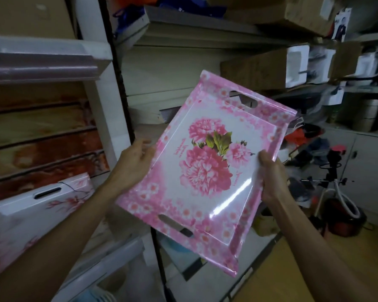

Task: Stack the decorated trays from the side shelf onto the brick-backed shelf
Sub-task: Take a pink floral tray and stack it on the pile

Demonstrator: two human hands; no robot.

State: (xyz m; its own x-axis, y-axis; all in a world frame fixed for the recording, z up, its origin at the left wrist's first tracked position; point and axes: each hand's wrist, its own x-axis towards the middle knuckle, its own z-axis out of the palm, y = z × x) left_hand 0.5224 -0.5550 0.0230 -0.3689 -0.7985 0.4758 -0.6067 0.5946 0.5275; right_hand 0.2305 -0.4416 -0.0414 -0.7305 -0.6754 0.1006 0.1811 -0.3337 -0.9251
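A pink tray (207,171) printed with large pink flowers and wrapped in glossy film hangs tilted in the air at the centre. My left hand (133,162) grips its left long edge. My right hand (271,171) grips its right long edge, thumb on the face. At the lower left a white tray with pink blossoms (31,214) lies on the brick-backed shelf (42,136). Behind the held tray stands the side shelf (146,127), partly hidden by it.
A white post (109,118) and a dark upright (122,99) separate the two shelves. Cardboard boxes (255,70) fill the upper right shelves. Clutter and a red round appliance (345,216) sit at the right, above a wooden floor (292,269).
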